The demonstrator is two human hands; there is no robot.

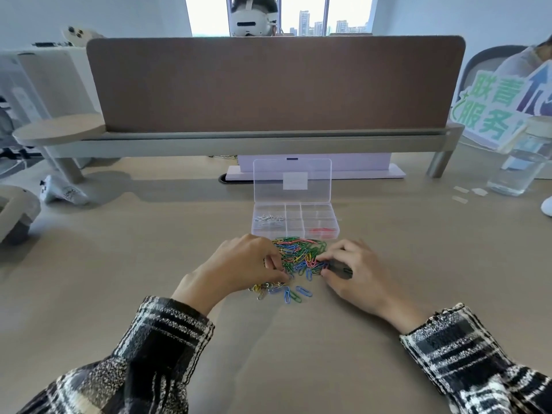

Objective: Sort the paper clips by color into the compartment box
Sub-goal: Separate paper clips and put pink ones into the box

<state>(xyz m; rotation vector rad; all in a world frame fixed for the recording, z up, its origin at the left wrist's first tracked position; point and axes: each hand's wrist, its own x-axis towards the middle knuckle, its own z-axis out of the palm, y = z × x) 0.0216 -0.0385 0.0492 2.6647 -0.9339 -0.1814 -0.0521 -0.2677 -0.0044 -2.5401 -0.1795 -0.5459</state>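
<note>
Holding white clips (268, 218) left, red clips (322, 231) right: box (317, 214). Left hand (239, 267) curled in pile (301, 252), grip unclear; right hand (358, 273) grips dark clips (340, 268).

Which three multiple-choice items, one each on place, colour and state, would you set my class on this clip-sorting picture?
1. Relative to the box, the pile lies: A inside; B in front, on the desk; C behind.
2. The clips in its near right compartment are: A red; B blue; C green.
3. The lid is: A shut; B open, upright; C detached.

Answers: 1 B, the pile sits on the desk nearer than the box. 2 A, red shows through the clear wall. 3 B, the lid stands behind the compartments.
</note>
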